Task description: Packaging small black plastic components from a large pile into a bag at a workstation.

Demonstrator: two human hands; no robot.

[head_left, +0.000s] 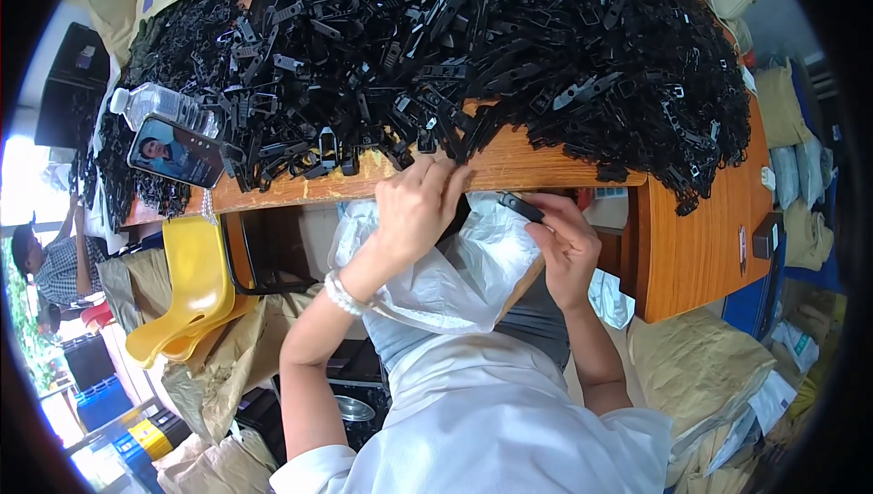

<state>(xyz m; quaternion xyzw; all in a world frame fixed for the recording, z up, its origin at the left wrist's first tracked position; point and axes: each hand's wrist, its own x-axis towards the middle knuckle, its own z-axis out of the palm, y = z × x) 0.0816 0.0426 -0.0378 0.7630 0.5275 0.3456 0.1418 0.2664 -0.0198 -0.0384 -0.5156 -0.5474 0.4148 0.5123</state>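
- Pinched in the grip of the right hand (568, 244), between thumb and fingertips, a small black piece (520, 206) is held just off the front edge of the desk (523, 165), right of its middle.
- At that same edge, nearer the middle, the left hand (414, 207) is placed with its fingers bent and their tips brought close to the pile; whether anything is gripped by it cannot be told, as the palm is turned away.
- On the left wrist a bracelet of white beads (344, 294) is worn.
- Below the front edge, a white plastic bag (427, 289) is spread over the lap, between the two forearms.
- Most of the desk is covered by a deep pile of black parts (436, 57), heaped from the left edge across toward the far right corner; a bare strip of wood is left along the front.
- Near the front left corner, a phone (175, 153) with a lit screen is set in front of a clear plastic bottle (168, 107), both bordered by black parts.
- Toward the right edge, a pen (742, 248) is laid on bare wood.
- Left of the lap, a yellow chair (195, 267) is stood beneath the front edge's left part.
- Beyond the right side, brown sacks (700, 357) are stacked.
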